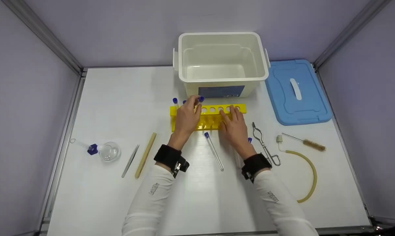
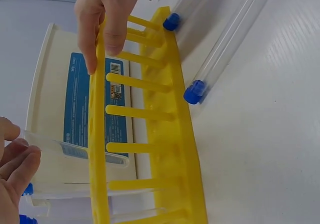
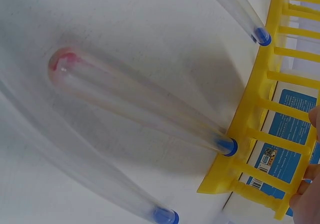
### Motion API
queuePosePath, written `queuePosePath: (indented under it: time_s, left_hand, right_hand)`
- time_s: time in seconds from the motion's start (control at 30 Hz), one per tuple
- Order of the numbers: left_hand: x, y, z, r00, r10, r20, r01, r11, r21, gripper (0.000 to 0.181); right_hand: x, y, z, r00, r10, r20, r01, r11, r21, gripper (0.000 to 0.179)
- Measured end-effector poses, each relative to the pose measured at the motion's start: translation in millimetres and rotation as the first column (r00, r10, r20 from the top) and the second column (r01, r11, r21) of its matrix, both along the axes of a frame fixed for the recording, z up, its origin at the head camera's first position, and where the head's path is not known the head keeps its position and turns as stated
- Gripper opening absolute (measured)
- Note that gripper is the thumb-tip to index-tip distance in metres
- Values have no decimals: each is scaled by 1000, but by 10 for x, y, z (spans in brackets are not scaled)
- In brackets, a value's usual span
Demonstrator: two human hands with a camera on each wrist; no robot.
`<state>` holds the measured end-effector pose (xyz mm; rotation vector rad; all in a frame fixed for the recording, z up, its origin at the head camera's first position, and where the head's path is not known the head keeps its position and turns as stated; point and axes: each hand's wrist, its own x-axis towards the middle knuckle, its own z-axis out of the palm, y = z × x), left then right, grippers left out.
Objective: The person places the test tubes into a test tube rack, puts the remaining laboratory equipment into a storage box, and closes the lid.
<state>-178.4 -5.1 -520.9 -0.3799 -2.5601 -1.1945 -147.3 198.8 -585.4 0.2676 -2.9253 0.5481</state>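
My left hand [image 1: 186,119] pinches a clear test tube [image 2: 75,150] with a blue cap near its capped end, over the left part of a yellow test tube rack [image 1: 205,126]. In the left wrist view the tube slants through the rack's top bar, its round end between the pegs. My right hand [image 1: 234,129] holds the rack's top bar towards its right end, fingers over the top and thumb at the front. Further blue-capped tubes [image 1: 175,101] stand at the rack's left end. Loose capped tubes, one a test tube [image 1: 214,152], lie in front of the rack.
Behind the rack stands a white bin [image 1: 222,79], with its blue lid [image 1: 289,105] to the right. Metal tongs [image 1: 264,144], a brush [image 1: 313,145] and rubber tubing [image 1: 312,170] lie right. A flask [image 1: 109,151], tweezers [image 1: 130,160] and a wooden stick [image 1: 145,155] lie left.
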Motion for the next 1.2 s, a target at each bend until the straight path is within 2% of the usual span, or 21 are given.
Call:
queuePosePath:
  time_s: [0.13,0.37,0.57,0.73,0.87,1.03,1.2]
  left_hand:
    - [7,-13,-42,1000,12,19,-12,1000,3,22]
    - [9,-36,-120,998,50,35,-50,999,-10,23]
    - [22,-55,-175,996,75,38,-74,997,-32,26]
    - [41,-59,-209,991,88,100,-84,995,-49,31]
    - [68,-55,-195,983,78,165,-68,995,-68,40]
    - [116,-78,-145,973,93,210,-74,992,-98,44]
    - [181,-113,-90,974,106,200,-94,993,-71,34]
  right_hand:
    - [16,-3,10,1000,1,9,-1,1000,-6,47]
    - [24,-28,16,1000,8,-19,-8,1000,2,46]
    - [24,-36,22,1000,6,4,-6,1000,12,46]
    - [22,-35,15,1000,10,13,-11,1000,14,47]
    - [19,-17,11,1000,13,1,-13,1000,14,47]
    - [16,0,3,1000,14,-17,-14,1000,23,47]
    - [4,34,-13,1000,17,-19,-17,1000,11,47]
